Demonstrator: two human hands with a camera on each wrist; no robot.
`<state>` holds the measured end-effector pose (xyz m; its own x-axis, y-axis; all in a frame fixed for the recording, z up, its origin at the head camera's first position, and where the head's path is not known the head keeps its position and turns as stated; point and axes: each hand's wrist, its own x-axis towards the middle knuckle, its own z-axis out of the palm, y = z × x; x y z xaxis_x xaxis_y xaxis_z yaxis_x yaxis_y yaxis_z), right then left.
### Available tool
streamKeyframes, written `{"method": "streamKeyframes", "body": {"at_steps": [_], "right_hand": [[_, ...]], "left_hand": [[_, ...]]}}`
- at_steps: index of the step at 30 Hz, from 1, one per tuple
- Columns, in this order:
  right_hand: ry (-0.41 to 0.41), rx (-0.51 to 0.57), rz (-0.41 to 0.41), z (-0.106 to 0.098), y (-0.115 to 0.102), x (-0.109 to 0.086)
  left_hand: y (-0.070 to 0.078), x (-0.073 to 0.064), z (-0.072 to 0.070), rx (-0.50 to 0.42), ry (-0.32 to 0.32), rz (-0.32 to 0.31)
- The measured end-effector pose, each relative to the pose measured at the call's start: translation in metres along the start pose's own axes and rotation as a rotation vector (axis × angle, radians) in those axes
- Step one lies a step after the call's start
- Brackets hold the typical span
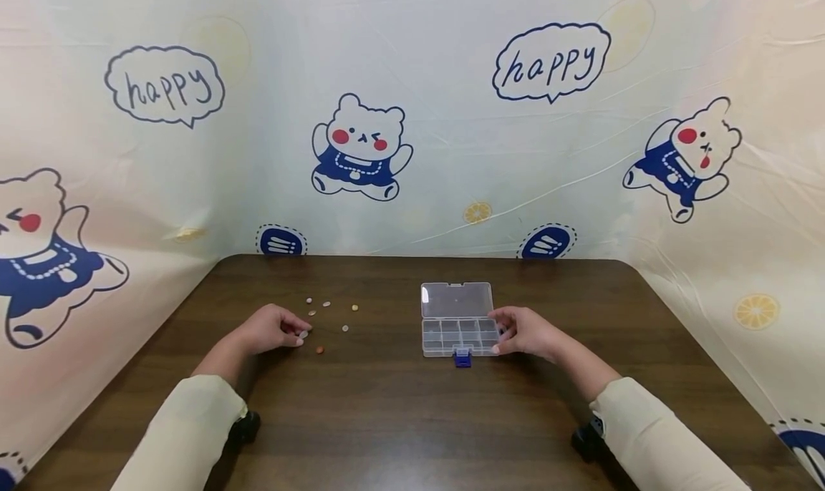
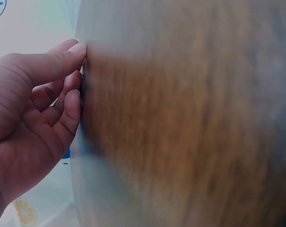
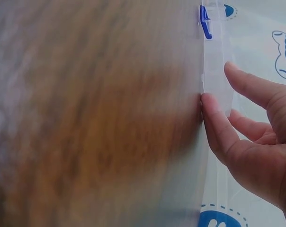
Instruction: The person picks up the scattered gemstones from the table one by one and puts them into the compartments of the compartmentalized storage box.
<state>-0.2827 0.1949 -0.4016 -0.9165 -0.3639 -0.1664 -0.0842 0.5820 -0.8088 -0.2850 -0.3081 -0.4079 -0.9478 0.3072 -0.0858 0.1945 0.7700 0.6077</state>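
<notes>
On the left of the table, my left hand point(image 1: 276, 328) pinches a small pale stone-like piece point(image 1: 304, 334) between thumb and fingertips, down at the tabletop. The left wrist view has that hand point(image 2: 43, 99) with its fingertips together at the table's surface, the piece hidden there. A clear plastic compartment box point(image 1: 460, 338) lies with its lid point(image 1: 456, 300) raised open behind it and a blue latch point(image 1: 462, 359) at the front. My right hand point(image 1: 525, 331) holds the box's right end, thumb at the near corner and fingers toward the hinge.
Several small pieces are scattered beside my left hand, among them an orange-brown one point(image 1: 320, 349), a yellowish one point(image 1: 355, 308) and a whitish one point(image 1: 344, 328). The dark wooden table point(image 1: 399, 419) is bordered by a printed cloth backdrop point(image 1: 451, 169).
</notes>
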Motion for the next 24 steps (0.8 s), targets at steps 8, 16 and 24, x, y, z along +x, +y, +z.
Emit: {"method": "streamKeyframes", "body": {"at_steps": [8,16,24], "right_hand": [[0.007,-0.007,0.004,0.0005,0.0005,0.0002],[0.008,-0.015,-0.012,-0.0002,0.0008,-0.0019],[0.007,-0.030,-0.017,0.0003,-0.0013,-0.0027]], "left_hand": [[-0.0013,-0.0023,0.0013,0.004,0.028,0.023],[0.0016,-0.0064,0.0020,-0.025,0.069,-0.004],[0.0071,-0.0060,0.0039,-0.101,0.060,-0.007]]}}
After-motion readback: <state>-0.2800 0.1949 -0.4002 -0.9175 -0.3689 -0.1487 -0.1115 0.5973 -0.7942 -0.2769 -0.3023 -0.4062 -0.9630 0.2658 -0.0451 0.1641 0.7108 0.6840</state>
